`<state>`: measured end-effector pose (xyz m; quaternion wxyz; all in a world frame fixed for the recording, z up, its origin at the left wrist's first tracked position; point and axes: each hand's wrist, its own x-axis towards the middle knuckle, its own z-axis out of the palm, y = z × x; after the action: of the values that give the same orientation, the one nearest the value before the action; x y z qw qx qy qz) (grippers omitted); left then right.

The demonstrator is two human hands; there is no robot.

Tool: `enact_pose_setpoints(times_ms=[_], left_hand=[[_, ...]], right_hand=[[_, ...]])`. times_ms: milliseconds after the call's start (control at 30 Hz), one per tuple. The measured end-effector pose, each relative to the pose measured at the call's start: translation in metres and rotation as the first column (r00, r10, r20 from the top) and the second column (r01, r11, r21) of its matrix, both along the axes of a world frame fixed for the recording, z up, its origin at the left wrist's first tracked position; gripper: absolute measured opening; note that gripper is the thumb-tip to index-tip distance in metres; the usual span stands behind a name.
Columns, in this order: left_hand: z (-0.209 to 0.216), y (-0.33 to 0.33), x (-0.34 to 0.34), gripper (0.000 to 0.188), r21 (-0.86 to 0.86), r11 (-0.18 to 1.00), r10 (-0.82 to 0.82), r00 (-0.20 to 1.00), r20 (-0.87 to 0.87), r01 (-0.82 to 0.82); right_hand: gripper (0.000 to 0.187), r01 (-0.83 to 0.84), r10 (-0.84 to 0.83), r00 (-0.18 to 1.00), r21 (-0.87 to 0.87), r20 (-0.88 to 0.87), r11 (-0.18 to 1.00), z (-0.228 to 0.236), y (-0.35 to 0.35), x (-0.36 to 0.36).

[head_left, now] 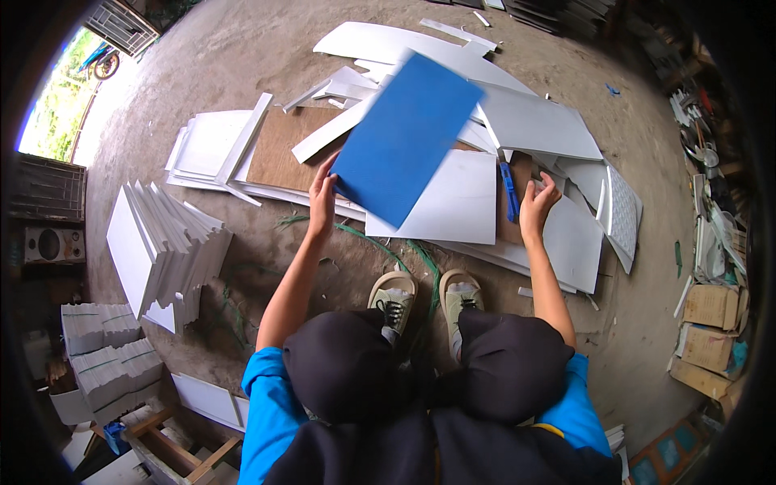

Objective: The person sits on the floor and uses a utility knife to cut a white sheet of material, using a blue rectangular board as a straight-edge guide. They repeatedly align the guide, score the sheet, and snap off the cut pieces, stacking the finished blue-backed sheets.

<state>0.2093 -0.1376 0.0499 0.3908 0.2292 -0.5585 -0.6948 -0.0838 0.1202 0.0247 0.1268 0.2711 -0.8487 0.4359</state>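
Observation:
My left hand is closed on the lower left corner of a flat blue rectangular sheet. The sheet is tilted, held above the white boards, and slightly blurred. Under it lies a white rectangular panel on the pile. On the right, my right hand holds nothing, its fingers apart and a little bent. Just left of that hand, a blue utility knife rests on a brown board.
White offcuts and a brown wooden board spread over the concrete floor before my shoes. A stack of white panels stands at left, with bundled stacks nearer. Cardboard boxes line the right. Green strapping lies between my feet.

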Motion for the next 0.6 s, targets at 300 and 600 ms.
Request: enact_pose_setpoints(times_ms=[300, 600], left_hand=[[-0.027, 0.009, -0.017, 0.03, -0.104, 0.989, -0.056, 0.907, 0.417, 0.108], [-0.092, 0.026, -0.02, 0.05, -0.402, 0.915, 0.318, 0.673, 0.668, -0.034]], right_hand=[[0.032, -0.178, 0.174, 0.919, -0.023, 0.353, 0.984, -0.042, 0.025, 0.03], [0.04, -0.238, 0.203, 0.866, 0.019, 0.457, 0.971, -0.053, 0.014, 0.041]])
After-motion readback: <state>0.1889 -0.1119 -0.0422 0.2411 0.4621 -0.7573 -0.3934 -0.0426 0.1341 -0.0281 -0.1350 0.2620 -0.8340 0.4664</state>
